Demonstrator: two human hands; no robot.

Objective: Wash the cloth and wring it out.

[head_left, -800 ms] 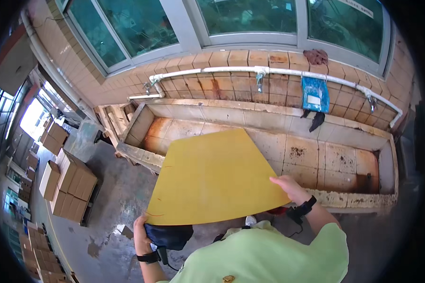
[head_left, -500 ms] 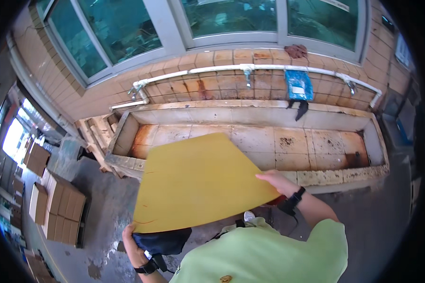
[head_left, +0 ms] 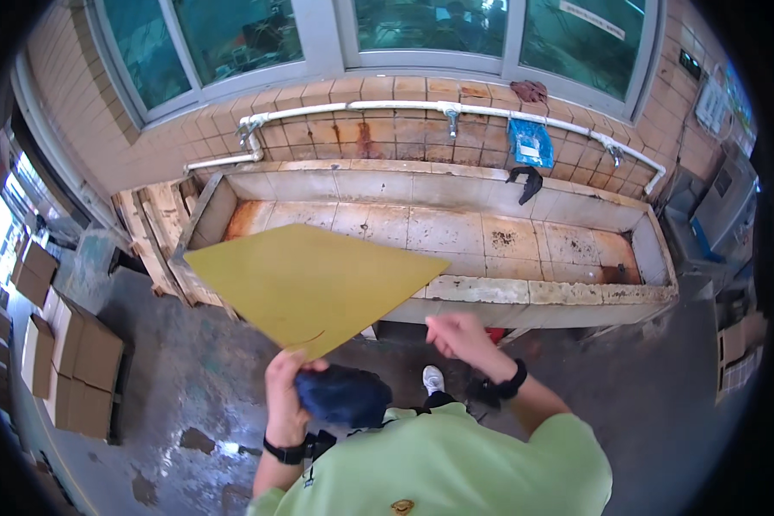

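A thin yellow sheet (head_left: pixel 318 279) with straight edges is tilted over the near left part of a long tiled sink trough (head_left: pixel 482 291). My left hand (head_left: pixel 285 387) is closed on its near corner, beside a short reddish curved mark. A dark blue bundle (head_left: pixel 344 396), seemingly cloth, lies against that hand; I cannot tell whether the hand grips it too. To the right, my right hand (head_left: pixel 466 338) is off the sheet, fingers loosely bent and slightly apart, holding nothing visible. Both wrists wear black bands.
White pipe (head_left: pixel 361 105) with taps runs along the tiled wall. A blue packet (head_left: pixel 531 143) hangs there, above a black cloth (head_left: pixel 527 182) on the trough's rim. A wooden pallet (head_left: pixel 153 245) leans at the trough's left end. Cardboard boxes (head_left: pixel 79 353) stand on the left floor.
My right hand has let go of the sheet's right edge and moved left and slightly down. The sheet has turned and shifted left, while my left hand has come up and right with its corner.
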